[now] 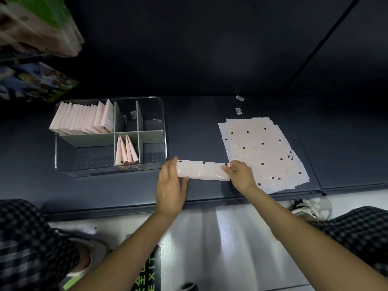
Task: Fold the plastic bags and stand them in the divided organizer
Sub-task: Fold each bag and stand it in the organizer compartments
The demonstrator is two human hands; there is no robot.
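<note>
At far left, blurred stacked packages hung over the dark shelf surface. The clear divided organizer stood on the shelf; its far-left compartment held a leaning row of folded pink bags, and its near-middle compartment held three folded triangles standing upright. Just right of the organizer, a pink dotted bag folded into a long strip lay flat near the shelf's front edge. The left hand rested on the strip's left end, fingers straight over it and thumb beneath the near edge. The right hand pinched the strip's right end between thumb and curled fingers. Farther right lay a stack of unfolded dotted bags, partly under the right hand. Two small labels lay beyond the stack.
</note>
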